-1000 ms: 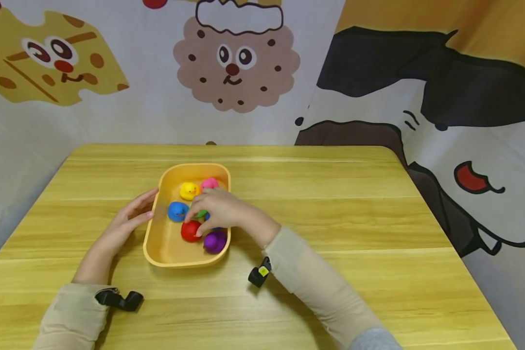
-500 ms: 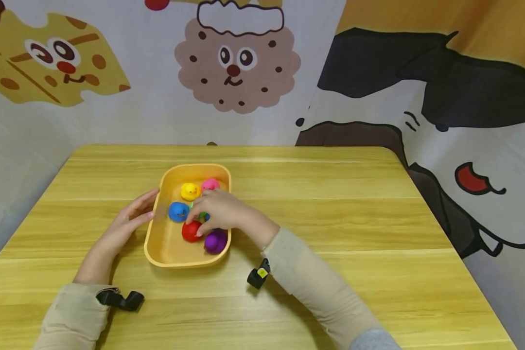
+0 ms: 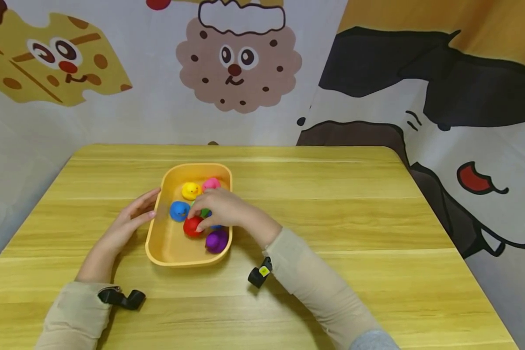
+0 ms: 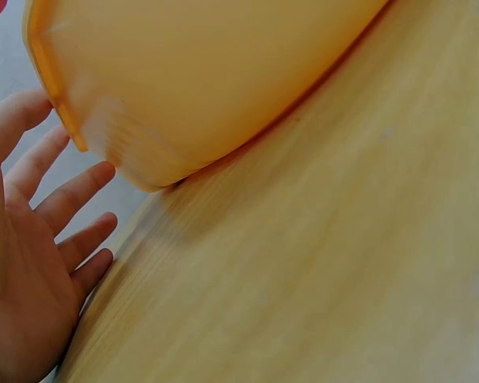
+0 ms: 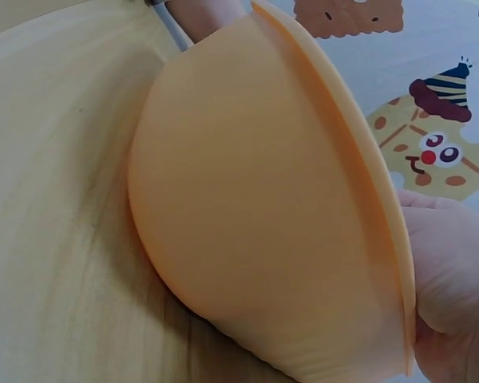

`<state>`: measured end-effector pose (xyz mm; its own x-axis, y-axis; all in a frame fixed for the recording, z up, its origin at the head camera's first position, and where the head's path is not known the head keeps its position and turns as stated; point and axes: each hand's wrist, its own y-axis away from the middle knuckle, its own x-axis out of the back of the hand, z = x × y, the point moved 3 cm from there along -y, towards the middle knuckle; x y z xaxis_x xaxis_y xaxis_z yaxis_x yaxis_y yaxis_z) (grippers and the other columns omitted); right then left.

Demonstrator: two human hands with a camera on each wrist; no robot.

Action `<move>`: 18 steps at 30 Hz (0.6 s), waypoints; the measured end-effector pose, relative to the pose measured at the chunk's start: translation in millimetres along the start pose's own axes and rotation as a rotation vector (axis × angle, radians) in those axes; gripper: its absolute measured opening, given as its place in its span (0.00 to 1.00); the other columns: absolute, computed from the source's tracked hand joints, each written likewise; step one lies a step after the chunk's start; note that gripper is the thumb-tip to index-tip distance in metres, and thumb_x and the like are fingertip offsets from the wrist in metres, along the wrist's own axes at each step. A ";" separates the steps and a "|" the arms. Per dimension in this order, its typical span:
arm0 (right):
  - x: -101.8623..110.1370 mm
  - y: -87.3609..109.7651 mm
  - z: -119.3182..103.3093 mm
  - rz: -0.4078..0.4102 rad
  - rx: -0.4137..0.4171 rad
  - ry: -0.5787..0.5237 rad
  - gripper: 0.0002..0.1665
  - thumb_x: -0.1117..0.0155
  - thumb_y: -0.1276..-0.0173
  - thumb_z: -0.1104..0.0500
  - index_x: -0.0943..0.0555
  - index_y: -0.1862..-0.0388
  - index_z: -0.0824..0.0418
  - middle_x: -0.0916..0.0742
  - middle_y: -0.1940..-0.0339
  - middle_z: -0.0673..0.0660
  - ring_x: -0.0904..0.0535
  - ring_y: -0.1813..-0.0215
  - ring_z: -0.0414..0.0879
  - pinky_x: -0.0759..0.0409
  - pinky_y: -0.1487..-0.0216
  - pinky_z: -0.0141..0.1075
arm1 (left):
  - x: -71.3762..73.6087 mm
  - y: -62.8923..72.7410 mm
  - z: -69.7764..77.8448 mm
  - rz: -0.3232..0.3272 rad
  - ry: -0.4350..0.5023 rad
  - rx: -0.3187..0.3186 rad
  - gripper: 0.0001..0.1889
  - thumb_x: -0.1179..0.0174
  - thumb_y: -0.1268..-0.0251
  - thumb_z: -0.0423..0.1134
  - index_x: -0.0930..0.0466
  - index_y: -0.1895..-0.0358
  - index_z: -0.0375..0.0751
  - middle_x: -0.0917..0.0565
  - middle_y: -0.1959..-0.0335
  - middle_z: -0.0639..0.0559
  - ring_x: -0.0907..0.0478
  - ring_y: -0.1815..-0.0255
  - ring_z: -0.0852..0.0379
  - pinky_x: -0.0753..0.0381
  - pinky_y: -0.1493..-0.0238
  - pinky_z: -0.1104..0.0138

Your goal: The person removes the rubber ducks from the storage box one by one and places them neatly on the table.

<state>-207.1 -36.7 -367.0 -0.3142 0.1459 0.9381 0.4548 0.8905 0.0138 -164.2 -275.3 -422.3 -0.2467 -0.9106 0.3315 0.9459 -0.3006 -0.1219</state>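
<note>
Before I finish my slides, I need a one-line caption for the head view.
Right hand pinching a red toy in an orange tray, left hand at the tray's side.

Tray point(image 3: 170, 250) on bench point(image 3: 354, 209), left of centre. Inside: far-left duck point(image 3: 190, 190), far-right toy point(image 3: 211, 183) beside it; mid-left duck point(image 3: 180, 211) nearer; near-right duck point(image 3: 217, 241) by corner. Left hand point(image 3: 124, 223) at tray's left side; right hand point(image 3: 222, 206) across its right, on centre toy point(image 3: 192, 227).
</note>
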 end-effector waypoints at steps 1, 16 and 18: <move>0.9 0.3 0.3 0.008 0.009 -0.012 0.21 0.29 0.41 0.45 0.15 0.50 0.49 0.16 0.54 0.41 0.26 0.51 0.35 0.38 0.46 0.28 | -0.1 0.0 0.4 0.003 0.000 0.001 0.29 0.52 0.26 0.33 0.46 0.24 0.45 0.39 0.30 0.34 0.37 0.38 0.68 0.38 0.46 0.79; 9.6 3.3 0.1 0.093 0.047 -0.072 0.19 0.29 0.39 0.48 0.15 0.52 0.54 0.14 0.57 0.43 0.26 0.52 0.41 0.40 0.44 0.30 | -0.8 -0.3 1.6 0.012 0.018 -0.024 0.28 0.52 0.26 0.32 0.45 0.25 0.43 0.38 0.31 0.33 0.36 0.38 0.68 0.37 0.45 0.78; 11.1 4.4 -1.1 0.105 0.048 -0.074 0.19 0.29 0.39 0.48 0.15 0.52 0.54 0.15 0.57 0.43 0.27 0.51 0.40 0.41 0.42 0.31 | -0.6 0.0 1.1 0.014 0.018 -0.025 0.28 0.52 0.26 0.32 0.45 0.25 0.43 0.37 0.31 0.34 0.36 0.38 0.68 0.37 0.45 0.78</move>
<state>-207.7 -31.6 -356.1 -0.3283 0.2697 0.9052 0.4488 0.8878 -0.1017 -163.8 -274.4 -421.4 -0.2380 -0.9196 0.3125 0.9436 -0.2951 -0.1499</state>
